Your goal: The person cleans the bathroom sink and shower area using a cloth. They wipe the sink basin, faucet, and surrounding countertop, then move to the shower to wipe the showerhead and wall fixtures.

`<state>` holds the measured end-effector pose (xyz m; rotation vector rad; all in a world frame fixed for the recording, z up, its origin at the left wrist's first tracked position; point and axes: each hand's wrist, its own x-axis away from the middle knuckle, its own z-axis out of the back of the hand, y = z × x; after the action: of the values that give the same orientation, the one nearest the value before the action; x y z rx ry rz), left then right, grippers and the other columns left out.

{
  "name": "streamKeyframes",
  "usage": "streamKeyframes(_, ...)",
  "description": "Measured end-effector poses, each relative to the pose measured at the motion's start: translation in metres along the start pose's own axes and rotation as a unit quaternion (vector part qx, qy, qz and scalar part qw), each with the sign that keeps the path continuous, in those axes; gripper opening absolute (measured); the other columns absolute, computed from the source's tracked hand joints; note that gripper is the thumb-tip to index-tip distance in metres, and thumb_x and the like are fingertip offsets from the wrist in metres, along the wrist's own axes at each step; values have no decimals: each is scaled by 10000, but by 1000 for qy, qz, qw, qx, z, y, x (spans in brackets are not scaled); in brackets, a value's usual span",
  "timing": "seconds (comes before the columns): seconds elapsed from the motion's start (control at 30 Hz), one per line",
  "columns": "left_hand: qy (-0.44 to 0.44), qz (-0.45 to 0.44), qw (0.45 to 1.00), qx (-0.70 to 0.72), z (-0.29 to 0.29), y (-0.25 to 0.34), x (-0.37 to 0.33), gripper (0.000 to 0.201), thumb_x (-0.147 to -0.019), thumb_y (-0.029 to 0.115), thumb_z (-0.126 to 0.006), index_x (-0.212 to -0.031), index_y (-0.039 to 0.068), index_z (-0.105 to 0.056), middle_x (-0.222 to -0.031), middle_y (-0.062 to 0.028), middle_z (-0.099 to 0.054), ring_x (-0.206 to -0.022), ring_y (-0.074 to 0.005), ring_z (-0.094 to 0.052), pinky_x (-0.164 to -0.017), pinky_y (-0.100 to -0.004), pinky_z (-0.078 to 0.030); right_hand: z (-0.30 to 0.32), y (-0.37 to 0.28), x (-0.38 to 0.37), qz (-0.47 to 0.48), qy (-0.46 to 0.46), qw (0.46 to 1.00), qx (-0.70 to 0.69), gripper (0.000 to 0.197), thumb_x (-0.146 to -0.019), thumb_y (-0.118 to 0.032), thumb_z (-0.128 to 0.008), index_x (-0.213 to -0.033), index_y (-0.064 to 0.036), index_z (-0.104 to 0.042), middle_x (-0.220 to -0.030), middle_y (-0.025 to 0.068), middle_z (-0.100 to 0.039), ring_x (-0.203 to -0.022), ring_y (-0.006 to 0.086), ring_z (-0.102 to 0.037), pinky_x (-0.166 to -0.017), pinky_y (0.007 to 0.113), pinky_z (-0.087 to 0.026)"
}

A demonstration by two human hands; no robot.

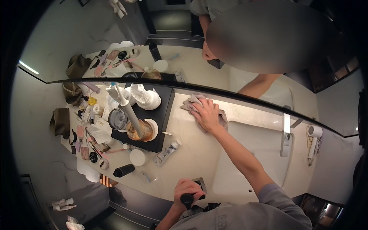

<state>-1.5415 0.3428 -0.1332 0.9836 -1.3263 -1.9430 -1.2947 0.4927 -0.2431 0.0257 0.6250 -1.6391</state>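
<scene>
My right hand (207, 116) presses a crumpled grey cloth (223, 119) onto the counter below the mirror, beside the sink's back left corner. Its fingers are spread over the folds. Near the counter's front edge, my left hand (187, 190) is closed round a black object with a rounded end (187, 199). A squarish grey-brown part shows past the fingers; the object's kind is not clear. The white sink (245, 168) lies under my right forearm, with a chrome faucet (285, 134) at its right.
A black tray (165, 111) holds an electric toothbrush (130, 115), a glass jar (118, 119) and rolled white cloths (145, 97). Around it lie a squeezed tube (167, 152), a white round jar (138, 157), a black bottle (124, 170) and several cosmetics. A white hair dryer (314, 138) hangs right.
</scene>
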Motion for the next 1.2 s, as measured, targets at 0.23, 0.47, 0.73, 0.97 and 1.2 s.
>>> streamKeyframes(0.23,-68,11,998,-13,-10,-7,1,104,-713,115,-778,-732,143,-679,-728,16,-647,-711,-159,-635,-736,-294,-430,2,-14,3,18,-48,998,42,498,-835,-374,-662,-1234,-87,-586,-1376,134,-460,-1230,318,-426,-1010,533,-306)
streamKeyframes(0.47,-48,-14,998,-35,-12,12,21,115,-716,187,-782,-734,136,-681,-700,14,-628,-674,-153,-612,-726,-300,-424,-1,-20,40,29,-52,998,-6,512,-850,-338,-631,-1278,-73,-538,-1406,151,-432,-1305,340,-379,-1050,498,-320)
streamKeyframes(0.73,12,-10,996,-86,10,25,72,103,-697,174,-772,-719,146,-675,-684,22,-625,-664,-153,-614,-722,-301,-428,18,-99,165,-20,-68,993,99,514,-834,-328,-645,-1233,-18,-550,-1397,211,-419,-1297,403,-359,-1063,533,-283)
streamKeyframes(0.97,23,-30,994,-104,17,24,82,91,-715,156,-773,-715,147,-683,-686,16,-637,-679,-168,-625,-728,-296,-418,47,-132,223,121,-201,967,-102,315,-860,-229,-641,-1108,-38,-599,-1336,176,-496,-1251,329,-438,-1068,461,-313)
streamKeyframes(1.2,9,-26,997,-71,22,39,79,106,-692,169,-786,-733,167,-687,-697,39,-641,-684,-145,-633,-716,-283,-415,114,-90,158,-59,-237,872,-425,557,-889,-281,-638,-1393,-132,-458,-1463,148,-387,-1317,346,-406,-1072,414,-341)
